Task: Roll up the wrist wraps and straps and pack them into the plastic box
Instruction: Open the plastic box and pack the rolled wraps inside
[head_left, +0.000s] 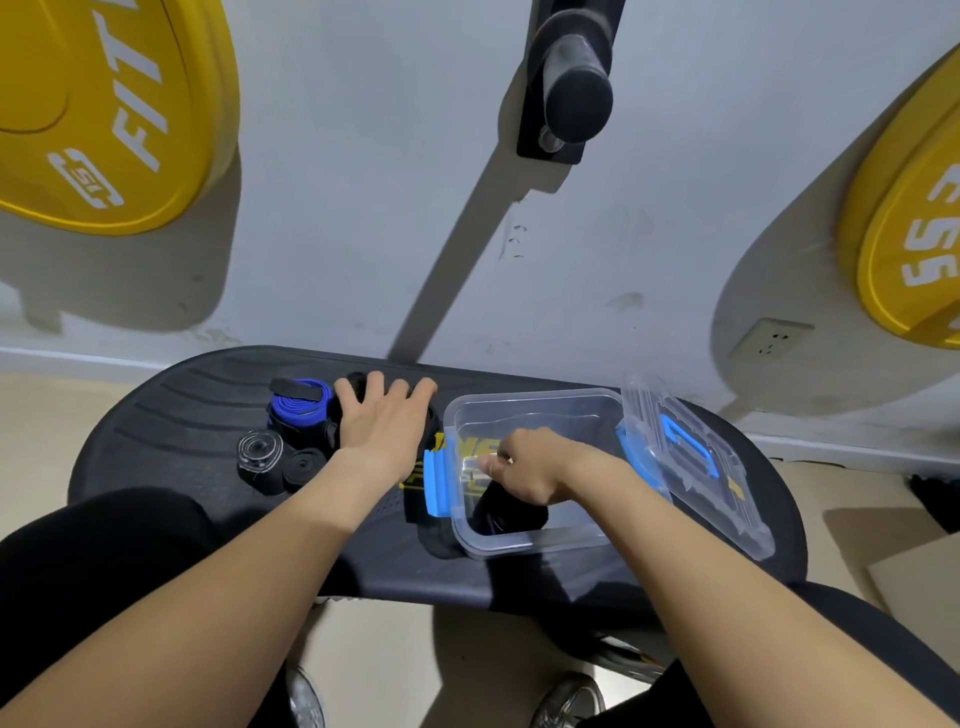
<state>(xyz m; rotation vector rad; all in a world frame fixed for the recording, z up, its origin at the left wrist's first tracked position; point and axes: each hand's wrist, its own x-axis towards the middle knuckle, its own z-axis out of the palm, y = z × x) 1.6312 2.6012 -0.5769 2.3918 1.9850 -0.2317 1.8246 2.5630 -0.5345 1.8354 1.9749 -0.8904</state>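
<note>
A clear plastic box (540, 546) with blue latches stands open on a black bench pad (171, 415). My right hand (527, 470) is inside the box, fingers curled round a black rolled wrap (511, 512) at its near left corner. My left hand (384, 421) lies with spread fingers over a black wrap (358, 378) left of the box. Beside it sit a blue and black roll (298, 402) and two small rolled wraps (260, 452), (306, 465).
The box's clear lid (696, 457) with a blue handle hangs open to the right. Yellow weight plates (104, 104), (909, 234) hang on the wall behind, with a black peg (571, 88) between them. My knees and shoes are below the bench.
</note>
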